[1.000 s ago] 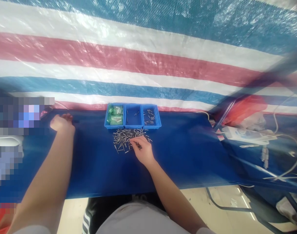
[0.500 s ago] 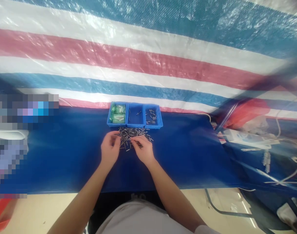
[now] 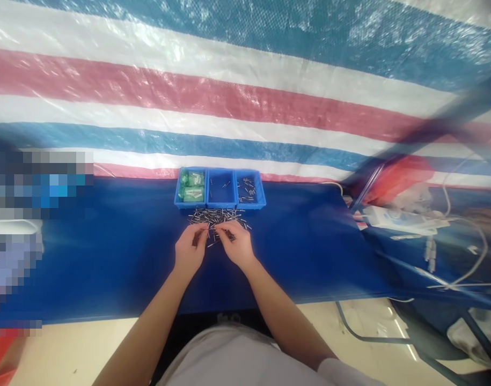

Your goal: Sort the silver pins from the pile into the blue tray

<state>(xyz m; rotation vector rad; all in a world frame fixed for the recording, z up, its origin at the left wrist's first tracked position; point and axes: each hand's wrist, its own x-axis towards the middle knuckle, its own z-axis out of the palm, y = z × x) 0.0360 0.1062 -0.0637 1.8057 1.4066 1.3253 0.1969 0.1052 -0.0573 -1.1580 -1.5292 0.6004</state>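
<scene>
Sheet: striped woven plastic (image 3: 229, 102), shiny and creased.
Table: smooth blue top (image 3: 317, 241).
Bins: three blue rectangles (image 3: 221, 205) joined beyond the pile.
Hands: left hand (image 3: 190, 247) and right hand (image 3: 237, 241), fingertips pinched, apparently on one pin.
Pile: loose, slender metal pins (image 3: 207, 215) under the fingers.
Pin: seemingly being handled between both hands; calls for steady fingertips.

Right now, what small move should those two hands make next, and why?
I'd probably raise the left hand and right hand together, slightly clear of the pile of metal sticks. Their fingers are pinched close together, and a thin piece appears to bridge them; against the loose sticks around it, it is hard to make out.
</scene>
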